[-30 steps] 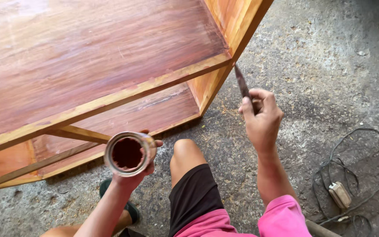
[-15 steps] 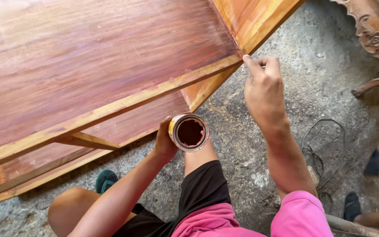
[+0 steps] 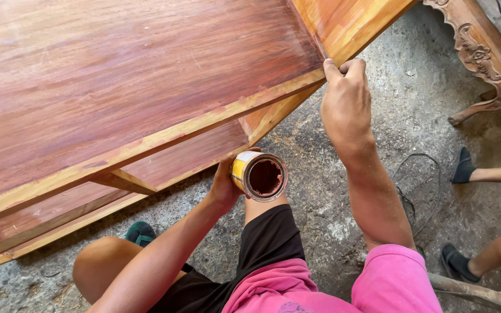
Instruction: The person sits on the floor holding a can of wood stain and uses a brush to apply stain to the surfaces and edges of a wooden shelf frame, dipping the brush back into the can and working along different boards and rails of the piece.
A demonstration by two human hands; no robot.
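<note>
Crouching, you grip a small open tin of red-brown stain (image 3: 260, 175) in your left hand (image 3: 225, 184), above your knee, just beside the cabinet's lower shelf (image 3: 163, 162). Your right hand (image 3: 346, 101) is closed at the corner of the stained wooden cabinet (image 3: 146, 75); whatever it pinches is hidden. Another person's feet (image 3: 464, 165) far right

Wood panel (image 3: 134, 75) red-brown, streaked grain; can (image 3: 259, 175) yellow-white outside, dark red inside; sleeve (image 3: 398, 278) pink.

Whatever your right hand (image 3: 346, 95) is pinching is buried behind your fingers (image 3: 355, 66); your left hand (image 3: 225, 184) sits mostly behind the can (image 3: 259, 175).
</note>
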